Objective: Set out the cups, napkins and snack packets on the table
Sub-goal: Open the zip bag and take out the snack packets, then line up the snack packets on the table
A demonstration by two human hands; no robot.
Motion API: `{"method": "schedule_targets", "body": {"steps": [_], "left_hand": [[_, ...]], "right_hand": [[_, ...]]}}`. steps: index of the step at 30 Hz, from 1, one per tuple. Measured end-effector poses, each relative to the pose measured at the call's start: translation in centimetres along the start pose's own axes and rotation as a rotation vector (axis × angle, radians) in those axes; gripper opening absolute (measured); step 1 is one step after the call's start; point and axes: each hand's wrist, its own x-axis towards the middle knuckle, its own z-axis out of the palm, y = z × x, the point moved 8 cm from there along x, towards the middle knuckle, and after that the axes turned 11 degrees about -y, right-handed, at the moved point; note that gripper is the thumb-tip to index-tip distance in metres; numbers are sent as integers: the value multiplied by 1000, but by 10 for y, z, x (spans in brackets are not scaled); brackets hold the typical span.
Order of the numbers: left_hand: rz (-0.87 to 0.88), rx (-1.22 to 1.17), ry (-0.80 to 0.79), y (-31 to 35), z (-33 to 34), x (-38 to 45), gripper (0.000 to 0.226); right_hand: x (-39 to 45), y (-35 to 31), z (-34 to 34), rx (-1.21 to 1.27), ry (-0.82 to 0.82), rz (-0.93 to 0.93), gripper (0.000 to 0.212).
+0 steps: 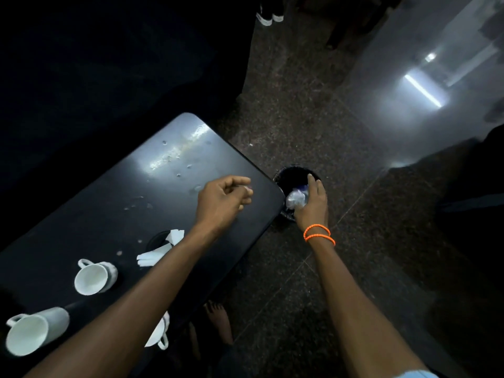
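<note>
Three white cups stand on the dark table (114, 192): one (94, 276) left of centre, one (32, 331) at the near left, and one (161, 332) partly hidden under my left forearm. White napkins (161, 249) lie by a dark round holder. My left hand (223, 200) hovers over the table's right corner, fingers pinched on a small white scrap. Off the table's edge, my right hand (313, 203) reaches into a dark bin (291, 173) on the floor and grips a crumpled, shiny packet (296, 199).
Crumbs and wet spots dot the tabletop. The speckled floor (300, 118) stretches right of the table, with glare at the far right. My bare feet (218, 323) show below the table edge. Another person's shoes (268, 17) stand at the top.
</note>
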Motion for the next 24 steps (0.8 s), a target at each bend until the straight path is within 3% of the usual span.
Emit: {"method": "schedule_targets", "body": {"steps": [7,13,17,21,24], "left_hand": [[62,-121,241,6,-99,-39,20],[71,-210,487,-15,-221,-114,21],[45,-255,695,-61,-313,-185,20],[-35,-326,964,-128,-393,-263,17],[-156,-308,1182,-191,-430,-325,14]], "right_hand": [[-19,-146,21,114,62,-299,71],[-82,-291,103,185,-11,-612,69],[-145,-361,189,207,-173,-757,64],[-222,-405,285,154,-437,-840,60],[-284,-421,353,28,-644,-917,46]]}}
